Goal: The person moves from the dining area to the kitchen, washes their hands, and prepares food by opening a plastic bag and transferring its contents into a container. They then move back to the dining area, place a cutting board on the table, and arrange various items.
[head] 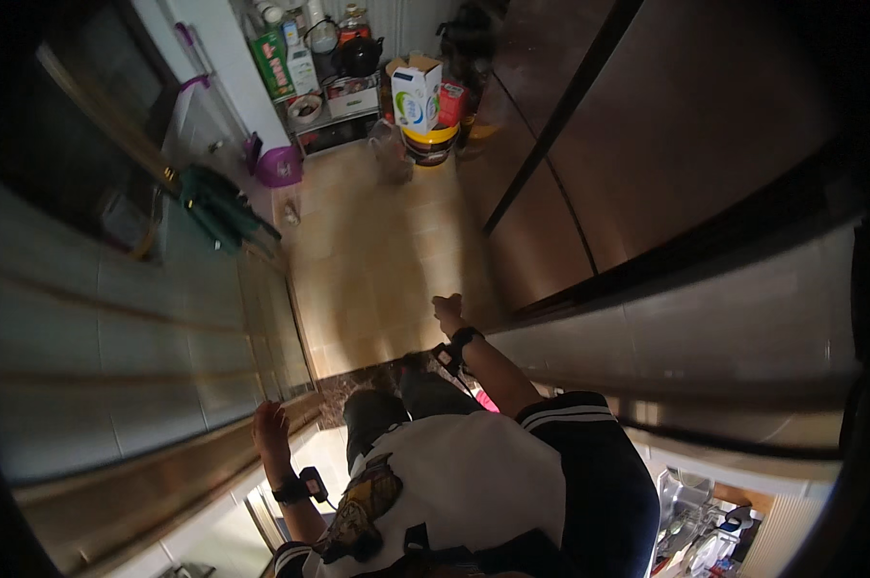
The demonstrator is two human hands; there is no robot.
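My left hand (270, 428) is at the lower left, beside the wooden door frame, with its fingers partly bent; whether it touches the frame I cannot tell. My right hand (448, 305) reaches forward over the tiled floor (377, 274), its fingers curled, and no object shows in it. Each wrist wears a black strap with a small device. Ahead on the floor stands a yellow-rimmed bucket (430, 147), with a white printed carton (416, 97) on top and a red box (451, 103) beside that.
A dark brown double-door cabinet or fridge (550, 195) stands at the right. Left, a purple dustpan (280, 166) leans by the wall, near hanging green gloves or cloth (214, 209). A low rack (334, 119) holds a black kettle (359, 55). A dark stone threshold (363, 377) crosses the doorway.
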